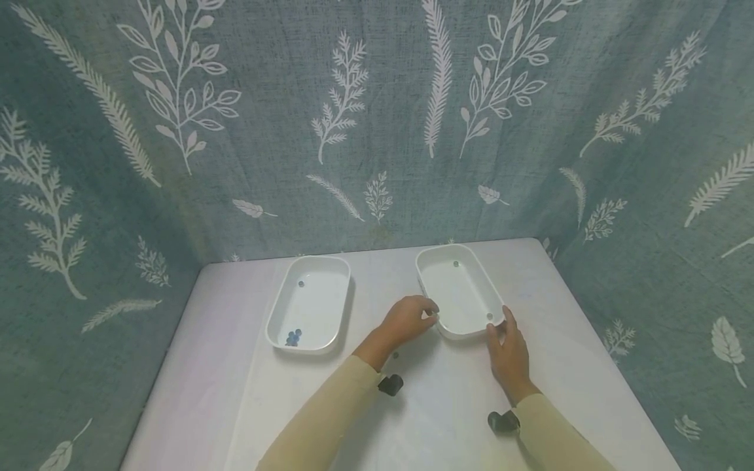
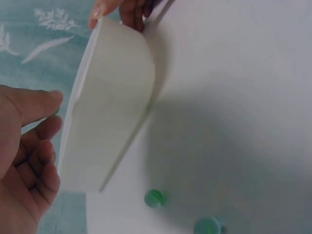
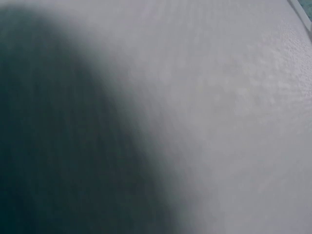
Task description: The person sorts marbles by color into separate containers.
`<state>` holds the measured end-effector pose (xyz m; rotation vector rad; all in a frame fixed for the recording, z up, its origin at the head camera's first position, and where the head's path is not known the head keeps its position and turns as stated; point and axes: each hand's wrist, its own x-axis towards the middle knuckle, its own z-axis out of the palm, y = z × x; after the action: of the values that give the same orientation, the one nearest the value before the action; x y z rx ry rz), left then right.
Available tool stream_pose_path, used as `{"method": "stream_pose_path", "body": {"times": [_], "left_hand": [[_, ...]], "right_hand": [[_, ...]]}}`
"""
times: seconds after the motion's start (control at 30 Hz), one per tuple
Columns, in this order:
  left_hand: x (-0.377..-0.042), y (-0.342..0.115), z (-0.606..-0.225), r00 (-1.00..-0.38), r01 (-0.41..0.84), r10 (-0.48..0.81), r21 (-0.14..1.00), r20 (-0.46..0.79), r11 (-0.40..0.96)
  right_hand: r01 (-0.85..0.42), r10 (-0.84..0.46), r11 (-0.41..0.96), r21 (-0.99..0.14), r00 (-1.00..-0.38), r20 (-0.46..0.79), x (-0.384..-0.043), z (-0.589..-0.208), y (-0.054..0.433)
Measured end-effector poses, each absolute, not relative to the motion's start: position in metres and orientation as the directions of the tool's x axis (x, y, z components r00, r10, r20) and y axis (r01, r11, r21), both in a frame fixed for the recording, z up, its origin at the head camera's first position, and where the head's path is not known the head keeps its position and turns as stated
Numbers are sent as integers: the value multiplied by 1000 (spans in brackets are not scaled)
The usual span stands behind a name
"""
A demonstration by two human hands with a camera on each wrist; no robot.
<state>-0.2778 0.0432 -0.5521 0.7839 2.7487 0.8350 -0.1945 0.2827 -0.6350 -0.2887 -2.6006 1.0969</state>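
A white tray (image 1: 465,288) on the right holds one marble (image 1: 456,263) toward its far end and another marble (image 1: 489,316) at its near right corner. My right hand (image 1: 511,356) grips that near right corner, thumb and fingers at the rim. Beside the tray's left rim, my left hand (image 1: 409,319) pinches a small green marble (image 2: 56,112) between thumb and forefinger, mostly hidden by the fingertips. Its other fingers are curled in. Below in the left wrist view, a green marble (image 2: 154,198) and a bluish-green marble (image 2: 207,225) lie on the white table.
Another white tray (image 1: 312,301) stands at the left, with a cluster of blue marbles (image 1: 293,338) in its near corner and a single marble (image 1: 301,284) farther back. Leaf-patterned green curtains (image 1: 377,118) enclose the table (image 1: 448,418) at the back and sides.
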Motion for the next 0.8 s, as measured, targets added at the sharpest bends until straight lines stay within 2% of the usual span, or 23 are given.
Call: {"method": "stream_pose_path", "body": {"times": [0.2,0.8], "left_hand": [[-276,49,-553,-843,440,537,553,-18,708],[-266,66,-554,-832,452,555,578,-2,680]], "right_hand": [[98,305,679,-728,-939,158,-194,-634,283],[106,316,693,-713,-934,168,-196,-638,283]]}}
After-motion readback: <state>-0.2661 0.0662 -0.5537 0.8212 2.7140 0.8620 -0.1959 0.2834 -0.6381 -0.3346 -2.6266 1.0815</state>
